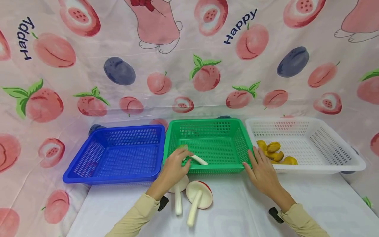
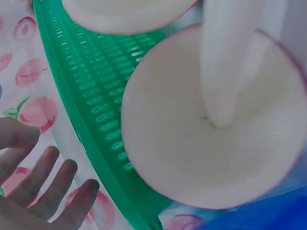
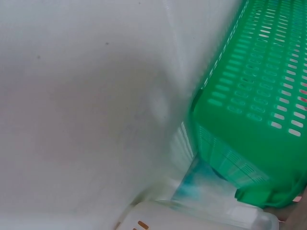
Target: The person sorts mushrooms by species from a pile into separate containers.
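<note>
In the head view my left hand (image 1: 176, 164) reaches over the front left of the green basket (image 1: 207, 167). Beneath its fingers, inside the basket, lies a toy mushroom with a white stem (image 1: 199, 160) and a greenish cap partly hidden by the hand. The left wrist view shows the fingers (image 2: 62, 191) spread, with nothing between them. My right hand (image 1: 263, 172) rests, fingers extended, where the green basket's right corner meets the white basket (image 1: 314, 168). Two mushrooms with pale undersides lie on the table before the green basket: one red-edged (image 1: 199, 197), the other (image 1: 178, 197) partly behind my left wrist.
A blue basket (image 1: 112, 180) stands at the left, beside the green one. Several yellow-brown rounded pieces (image 1: 273, 146) lie in the white basket's left end. White cloth (image 1: 231, 207) covers the table, and a fruit-patterned cloth (image 1: 177, 59) hangs behind the baskets.
</note>
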